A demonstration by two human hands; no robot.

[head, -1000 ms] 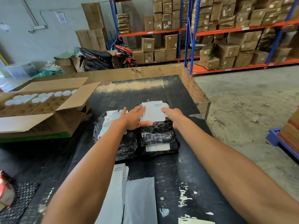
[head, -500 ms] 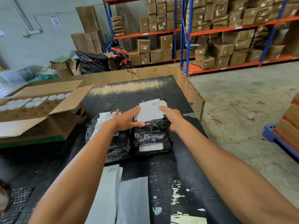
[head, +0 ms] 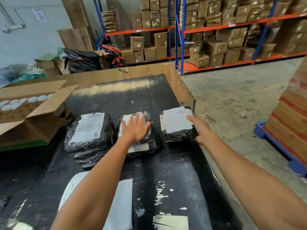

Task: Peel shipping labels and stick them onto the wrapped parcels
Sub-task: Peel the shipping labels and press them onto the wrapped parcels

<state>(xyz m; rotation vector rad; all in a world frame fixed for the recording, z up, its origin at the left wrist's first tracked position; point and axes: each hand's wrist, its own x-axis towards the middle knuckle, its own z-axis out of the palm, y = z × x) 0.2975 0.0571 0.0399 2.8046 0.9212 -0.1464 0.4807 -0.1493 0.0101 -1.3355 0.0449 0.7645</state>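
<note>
Black-wrapped parcels lie in a row across the black table (head: 174,171). The left stack of parcels (head: 88,131) carries white labels on top. My left hand (head: 135,126) rests flat, fingers spread, on the labelled top of the middle stack (head: 149,143). My right hand (head: 198,127) grips the right side of a single labelled parcel (head: 176,125), which sits apart to the right near the table's edge. A sheaf of label sheets (head: 123,196) lies near me, partly hidden under my left forearm.
An open carton (head: 33,113) with a divider grid and white caps sits at the left. A cardboard wall (head: 179,83) lines the table's far and right edges. Beyond stand shelves of boxes (head: 216,39), a parked motorbike (head: 93,57), and a blue pallet (head: 282,146) with stacked cartons.
My right hand has pulled the top labelled parcel off the middle stack and moved it right, near the table edge. My left hand now presses flat on the stack left behind.
</note>
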